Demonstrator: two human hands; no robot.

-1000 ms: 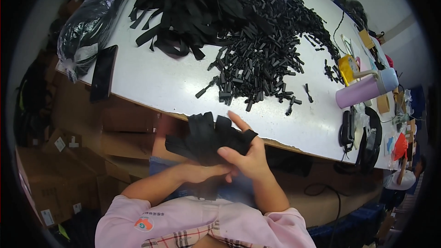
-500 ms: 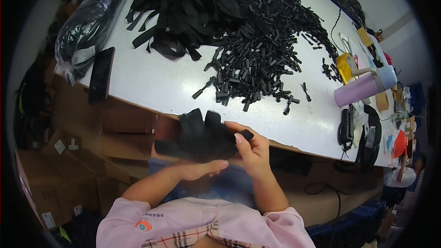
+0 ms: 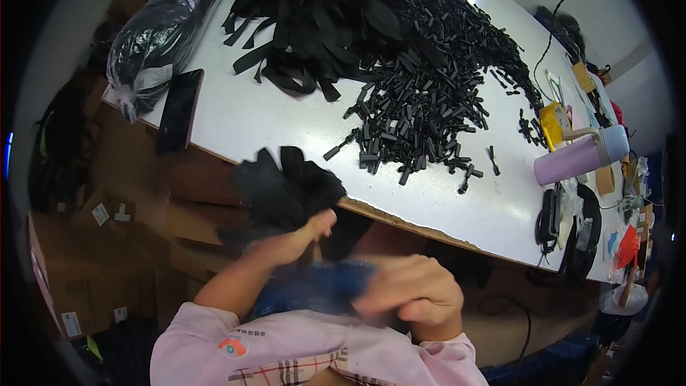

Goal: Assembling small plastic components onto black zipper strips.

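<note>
My left hand [image 3: 304, 236] is closed around a loose bundle of black fabric strips [image 3: 289, 182], which fans out beyond the table's near edge. The thumb shows on the near side; the other fingers are mostly behind the strips. Over my lap, apart from the bundle, my right hand [image 3: 414, 292] is smeared by motion. Its fingers look bent, but whether they hold anything cannot be made out. On the white table [image 3: 236, 121] lies a big heap of small black zipper-pull-like pieces [image 3: 421, 107]. Beside it rests a pile of black strips [image 3: 314, 43].
At the table's left lie a plastic-wrapped black bundle [image 3: 168, 28] and a dark phone-like slab [image 3: 179, 111]. A lilac bottle [image 3: 572, 164], a yellow tape dispenser [image 3: 554, 125] and a black strap [image 3: 582, 236] sit at the right. Cardboard boxes [image 3: 100, 279] stand on the floor at left.
My right hand has left the strips and moved down and right, toward my body. My left hand with the bundle has shifted slightly up and left. The view has turned slightly.
</note>
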